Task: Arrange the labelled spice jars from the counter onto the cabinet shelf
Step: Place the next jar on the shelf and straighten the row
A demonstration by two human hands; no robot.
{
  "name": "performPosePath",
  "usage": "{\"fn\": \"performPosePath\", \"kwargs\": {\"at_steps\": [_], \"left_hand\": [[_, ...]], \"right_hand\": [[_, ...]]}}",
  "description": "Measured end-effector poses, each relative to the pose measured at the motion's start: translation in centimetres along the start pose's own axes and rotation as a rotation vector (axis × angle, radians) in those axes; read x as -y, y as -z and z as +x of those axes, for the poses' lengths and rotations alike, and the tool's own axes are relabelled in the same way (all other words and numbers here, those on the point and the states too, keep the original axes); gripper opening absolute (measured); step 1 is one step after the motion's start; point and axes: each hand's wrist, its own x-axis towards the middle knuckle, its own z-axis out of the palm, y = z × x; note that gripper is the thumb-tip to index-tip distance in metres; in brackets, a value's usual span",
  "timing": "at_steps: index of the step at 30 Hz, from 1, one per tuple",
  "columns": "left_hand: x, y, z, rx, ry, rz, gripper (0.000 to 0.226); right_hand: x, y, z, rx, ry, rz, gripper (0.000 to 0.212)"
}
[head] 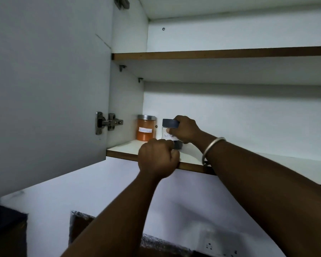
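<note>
An orange spice jar [146, 128] with a metal lid and a white label stands at the back left of the lower cabinet shelf [126, 149]. Just right of it is a clear jar [168, 134] with a dark grey lid and a handwritten "Black Pepper" label. My right hand [185, 129] grips this jar around the lid and upper body. My left hand [158, 158] is curled at the jar's base, at the shelf's front edge; the jar's bottom is mostly hidden behind it.
The open cabinet door [48, 89] hangs at the left on a metal hinge [107, 122]. An upper shelf [220, 52] spans above. Below are a white wall, a wall socket [219, 246] and a dark object at the lower left.
</note>
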Motion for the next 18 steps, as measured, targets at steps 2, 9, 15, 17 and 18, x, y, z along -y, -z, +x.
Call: {"fn": "performPosePath", "kwargs": {"at_steps": [2,9,15,17,18], "left_hand": [[-0.1,-0.2,-0.2,-0.064,-0.018,-0.016,0.028],[0.3,-0.9,-0.2,-0.131,-0.046,0.0,0.026],[0.2,-1.0,-0.3,-0.131,-0.035,-0.003,0.025],[0.2,-0.9,-0.1,-0.125,-0.033,0.0,0.026],[0.3,-0.9,-0.1,-0.116,-0.039,-0.004,0.027]], "right_hand": [[0.2,-1.5,2.2,0.024,0.006,-0.041,0.029],[0.2,-4.1,7.4,0.107,0.035,-0.253,0.035],[0.5,-3.9,7.9,0.159,0.01,-0.329,0.046],[0.2,-4.2,8.1,0.167,0.002,-0.333,0.056],[0.1,-4.2,8.0,0.197,-0.021,-0.316,0.072]]}}
